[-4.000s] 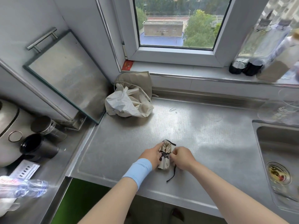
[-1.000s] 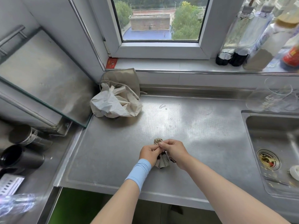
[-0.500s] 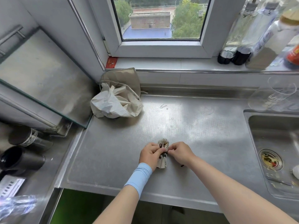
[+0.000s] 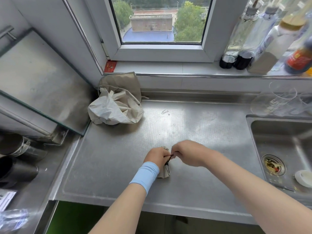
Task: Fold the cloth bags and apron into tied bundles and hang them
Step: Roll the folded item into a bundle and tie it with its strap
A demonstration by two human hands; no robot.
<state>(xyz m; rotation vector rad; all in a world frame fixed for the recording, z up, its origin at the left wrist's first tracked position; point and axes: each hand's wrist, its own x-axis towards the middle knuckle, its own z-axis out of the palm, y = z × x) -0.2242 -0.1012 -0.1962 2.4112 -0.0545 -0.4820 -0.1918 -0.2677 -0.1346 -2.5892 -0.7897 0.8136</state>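
At the far left of the desk (image 4: 194,119), a loose heap of pale cloth bags (image 4: 116,108) is slumping in the corner, not yet folded. Near the front edge, the left hand (image 4: 155,157) is pinning a small rolled bundle (image 4: 165,173) against the desk. Its fingers (image 4: 162,154) are curling over the roll's far end and appear to be nipping part of the thin black cord (image 4: 170,157). Just beside it, the right hand (image 4: 189,152) is pinching the cord, its fingers bunched tight. The bundle is probably light, soft and springy, so it is likely trying to unroll. Gripping it at the waist, where the cord is crossing, seems best, with the cord pulled close to the knot. The sink (image 4: 278,149) is lying at the right.
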